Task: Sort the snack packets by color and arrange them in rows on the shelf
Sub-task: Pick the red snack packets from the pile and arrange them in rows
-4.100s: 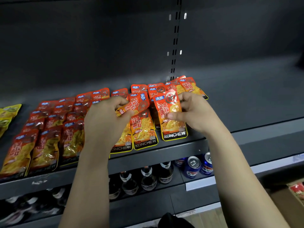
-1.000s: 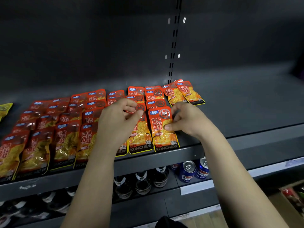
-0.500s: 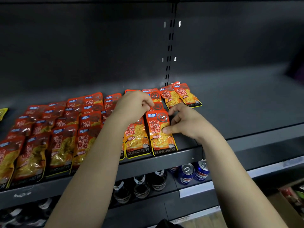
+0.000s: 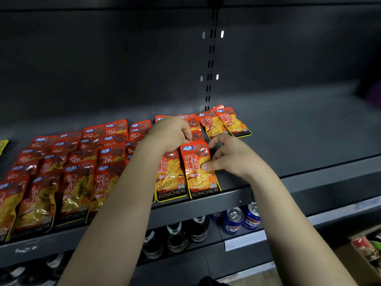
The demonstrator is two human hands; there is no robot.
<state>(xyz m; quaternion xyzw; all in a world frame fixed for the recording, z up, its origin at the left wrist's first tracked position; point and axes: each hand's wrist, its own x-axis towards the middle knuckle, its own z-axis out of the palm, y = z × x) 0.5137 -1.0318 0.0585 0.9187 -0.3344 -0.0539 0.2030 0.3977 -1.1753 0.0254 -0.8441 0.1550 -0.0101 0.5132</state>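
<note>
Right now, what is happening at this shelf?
A person arranges orange-red snack packets in rows on the dark shelf. The right hand pinches the front packet of the rightmost row; the left hand lies curled over packets behind it, its grip hidden. Two slanted packets lie at the back.

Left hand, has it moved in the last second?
Yes. The left hand has gone back and rightward, from over the front-row packets toward the slotted upright on the shelf's back wall.

KONCHEW: red snack packets [image 4: 201, 183] | Pepsi logo: blue cans [image 4: 234, 222]
</note>
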